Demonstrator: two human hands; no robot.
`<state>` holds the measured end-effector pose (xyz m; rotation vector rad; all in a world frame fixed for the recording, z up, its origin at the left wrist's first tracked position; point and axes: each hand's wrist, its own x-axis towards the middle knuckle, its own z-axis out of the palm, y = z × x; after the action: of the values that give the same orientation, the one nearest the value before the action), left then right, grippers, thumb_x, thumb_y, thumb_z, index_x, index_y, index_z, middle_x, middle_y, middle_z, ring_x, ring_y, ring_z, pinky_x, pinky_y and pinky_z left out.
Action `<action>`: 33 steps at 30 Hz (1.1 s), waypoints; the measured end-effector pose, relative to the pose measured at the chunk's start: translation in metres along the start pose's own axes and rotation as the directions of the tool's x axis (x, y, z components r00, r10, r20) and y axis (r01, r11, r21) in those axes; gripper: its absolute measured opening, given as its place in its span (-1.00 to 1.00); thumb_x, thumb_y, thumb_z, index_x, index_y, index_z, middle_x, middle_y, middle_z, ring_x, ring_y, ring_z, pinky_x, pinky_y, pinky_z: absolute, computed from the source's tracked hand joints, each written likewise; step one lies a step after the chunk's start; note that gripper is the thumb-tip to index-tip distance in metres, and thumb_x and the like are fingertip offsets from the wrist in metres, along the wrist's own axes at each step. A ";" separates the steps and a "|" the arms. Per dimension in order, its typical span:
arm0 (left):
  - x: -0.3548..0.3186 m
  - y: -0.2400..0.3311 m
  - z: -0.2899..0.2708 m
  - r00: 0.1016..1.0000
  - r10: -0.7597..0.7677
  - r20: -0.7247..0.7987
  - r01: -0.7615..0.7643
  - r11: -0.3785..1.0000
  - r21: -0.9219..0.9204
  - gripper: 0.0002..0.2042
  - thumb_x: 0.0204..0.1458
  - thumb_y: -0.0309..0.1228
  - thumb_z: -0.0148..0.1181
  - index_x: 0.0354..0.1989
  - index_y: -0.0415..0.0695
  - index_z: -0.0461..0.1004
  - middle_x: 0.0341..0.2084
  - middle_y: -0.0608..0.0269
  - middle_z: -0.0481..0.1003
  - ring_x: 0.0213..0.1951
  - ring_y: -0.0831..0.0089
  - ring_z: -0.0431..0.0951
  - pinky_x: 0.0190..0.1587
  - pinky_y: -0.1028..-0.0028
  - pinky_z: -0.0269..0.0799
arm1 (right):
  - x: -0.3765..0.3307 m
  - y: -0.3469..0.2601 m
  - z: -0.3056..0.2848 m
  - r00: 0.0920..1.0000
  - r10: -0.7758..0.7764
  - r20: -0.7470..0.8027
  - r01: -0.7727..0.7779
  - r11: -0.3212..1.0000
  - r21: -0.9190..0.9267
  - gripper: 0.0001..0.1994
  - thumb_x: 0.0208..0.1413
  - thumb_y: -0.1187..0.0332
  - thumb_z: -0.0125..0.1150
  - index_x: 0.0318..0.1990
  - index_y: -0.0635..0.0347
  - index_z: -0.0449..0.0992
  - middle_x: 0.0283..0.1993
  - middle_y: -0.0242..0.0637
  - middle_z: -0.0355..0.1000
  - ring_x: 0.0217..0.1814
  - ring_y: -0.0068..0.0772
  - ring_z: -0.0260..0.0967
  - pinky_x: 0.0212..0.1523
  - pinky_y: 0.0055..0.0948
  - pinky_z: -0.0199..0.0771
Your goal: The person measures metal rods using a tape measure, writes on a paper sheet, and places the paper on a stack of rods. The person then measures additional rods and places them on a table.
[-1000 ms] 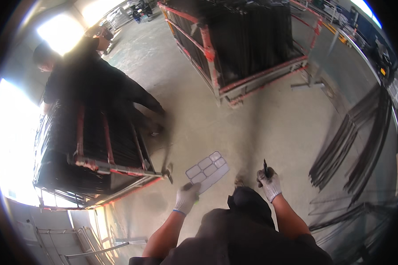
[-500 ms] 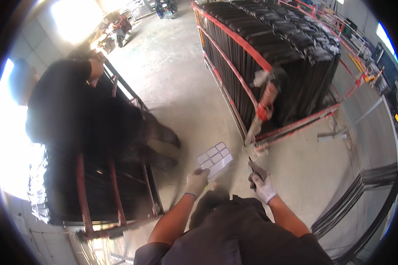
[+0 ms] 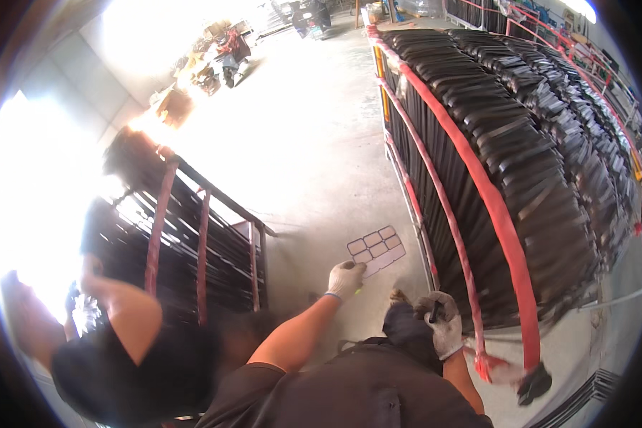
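Observation:
In my gloved left hand (image 3: 345,279), the fingers pinch the near corner of a sheet of labels (image 3: 378,250) with several dark-bordered, rounded boxes. The sheet is held out flat over the floor. My gloved right hand (image 3: 446,327) is closed around a short black pen-like tool (image 3: 435,311), whose kind I cannot make out. This hand is low beside the red-railed rack (image 3: 503,225), close to its near end. Long dark strips (image 3: 521,164) fill that rack in a dense stack.
At left, another rack (image 3: 201,250) with reddish posts holds dark strips. A co-worker in dark clothes (image 3: 135,364) bends beside it. Concrete floor (image 3: 328,157) runs between the racks. Farther back stand a parked scooter (image 3: 230,60) and piled goods. More strips (image 3: 585,399) lie at lower right.
I have moved forward between the racks, so the right rack looms larger and nearer. The co-worker now appears lower at left. Both hands keep hold of what they carry.

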<state>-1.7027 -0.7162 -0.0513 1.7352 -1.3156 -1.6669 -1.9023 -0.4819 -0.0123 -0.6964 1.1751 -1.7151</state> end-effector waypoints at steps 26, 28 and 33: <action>0.620 0.473 -0.419 0.997 0.071 0.038 -0.054 0.944 -0.326 -0.73 0.22 -0.30 0.42 -0.07 -0.27 0.66 -0.45 0.40 0.57 -0.51 0.62 0.53 -0.45 0.55 0.42 | 1.008 0.077 0.492 0.962 0.220 0.159 -0.202 0.972 -0.122 -0.59 0.06 0.48 0.54 0.06 0.19 0.55 -0.12 -0.32 0.62 -0.06 -0.50 0.56 -0.08 -0.43 0.60; 0.669 0.484 -0.455 0.998 0.047 -0.036 -0.056 0.949 -0.311 -0.70 0.22 -0.28 0.40 -0.05 -0.28 0.65 -0.48 0.38 0.55 -0.53 0.60 0.52 -0.48 0.54 0.37 | 1.062 0.093 0.545 0.949 0.247 0.194 -0.215 0.962 -0.171 -0.57 -0.03 0.56 0.57 0.01 0.18 0.54 -0.13 -0.39 0.60 -0.10 -0.52 0.56 -0.06 -0.44 0.59; 0.773 0.544 -0.538 0.979 -0.065 -0.193 -0.029 0.893 -0.449 -0.63 0.28 -0.24 0.38 0.03 -0.34 0.58 -0.46 0.28 0.56 -0.53 0.56 0.49 -0.48 0.54 0.39 | 1.214 0.167 0.672 0.952 0.063 0.299 0.013 0.970 -0.243 -0.57 -0.09 0.54 0.57 -0.04 0.13 0.53 -0.16 -0.41 0.59 -0.13 -0.56 0.54 -0.03 -0.42 0.59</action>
<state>-1.5112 -1.7799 0.0738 1.5835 -0.7453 -1.5941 -1.7969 -1.8744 0.0413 -1.0513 1.1759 -1.3920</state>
